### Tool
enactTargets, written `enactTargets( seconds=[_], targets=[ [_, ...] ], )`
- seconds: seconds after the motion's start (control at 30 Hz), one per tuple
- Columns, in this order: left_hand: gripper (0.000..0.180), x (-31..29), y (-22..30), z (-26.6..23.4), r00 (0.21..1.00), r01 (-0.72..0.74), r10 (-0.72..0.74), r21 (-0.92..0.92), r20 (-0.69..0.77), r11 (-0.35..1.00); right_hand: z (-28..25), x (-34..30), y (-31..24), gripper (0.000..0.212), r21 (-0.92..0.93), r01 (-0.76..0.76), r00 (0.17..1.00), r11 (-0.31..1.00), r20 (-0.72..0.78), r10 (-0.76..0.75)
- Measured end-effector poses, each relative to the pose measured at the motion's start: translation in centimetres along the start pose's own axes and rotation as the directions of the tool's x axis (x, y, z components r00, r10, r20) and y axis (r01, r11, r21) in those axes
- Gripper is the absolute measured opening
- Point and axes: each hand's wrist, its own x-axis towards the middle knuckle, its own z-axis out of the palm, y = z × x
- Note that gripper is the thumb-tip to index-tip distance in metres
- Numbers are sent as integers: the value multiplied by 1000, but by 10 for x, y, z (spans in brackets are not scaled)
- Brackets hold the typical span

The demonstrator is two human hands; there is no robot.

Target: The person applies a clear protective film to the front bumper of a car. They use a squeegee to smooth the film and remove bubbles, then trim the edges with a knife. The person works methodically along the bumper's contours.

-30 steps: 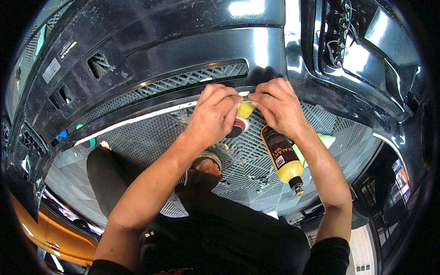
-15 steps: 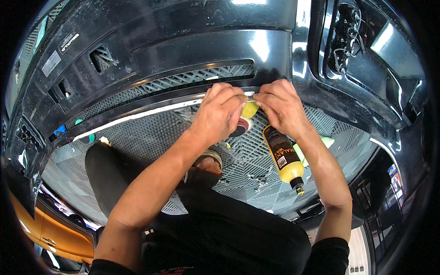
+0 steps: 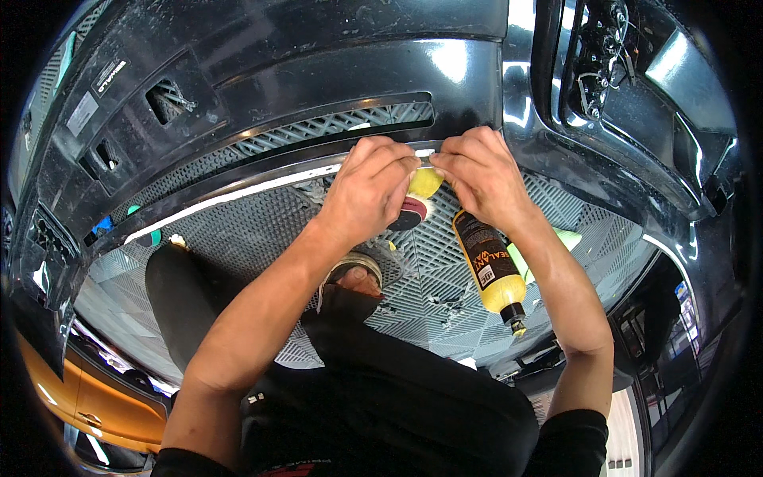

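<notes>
A black car bumper (image 3: 350, 71) arches across the view, with a white strip (image 3: 230, 199) along its near edge. At the middle of that edge my left hand (image 3: 369, 187) has its fingers pinched together on a thin pale strip. Close by on the right, my right hand (image 3: 482, 175) pinches the same edge, thumb and fingers closed. A short bit of the strip (image 3: 426, 154) shows between the two sets of fingertips; the rest is hidden by my fingers. Below them are a yellow pad (image 3: 426, 183) and a round dark-and-red pad (image 3: 409, 215).
A dark-labelled bottle of yellow liquid (image 3: 486, 266) lies on the grey slatted floor mat (image 3: 413, 318) beside my right forearm, with a pale green cloth (image 3: 564, 241) partly behind the arm. My sandalled foot (image 3: 354, 278) is under the bumper. An orange car (image 3: 103, 389) stands at lower left.
The view has shifted slightly, so the bumper sits a little higher and further left. Both hands keep their pinch at the edge, and the gap between them looks about the same.
</notes>
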Motion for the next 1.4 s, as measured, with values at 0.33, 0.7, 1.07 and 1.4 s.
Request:
enactTargets(
  seconds=[0.33,0.7,1.07,1.4],
  targets=[
    [25,2,9,0,999,24,-24,-13,-22,1000,-2,-6,4,29,28,-23,1000,999,16,22],
    [25,0,3,-3,1000,29,-29,-16,-10,999,4,0,4,28,17,-15,1000,1000,7,14],
    [23,-1,1,-3,999,15,-15,4,-29,1000,4,2,0,25,-14,-15,1000,1000,24,15],
    [23,-3,1,-4,999,39,-39,21,-31,999,6,4,-2,20,-36,-24,1000,999,16,25]
  ],
)
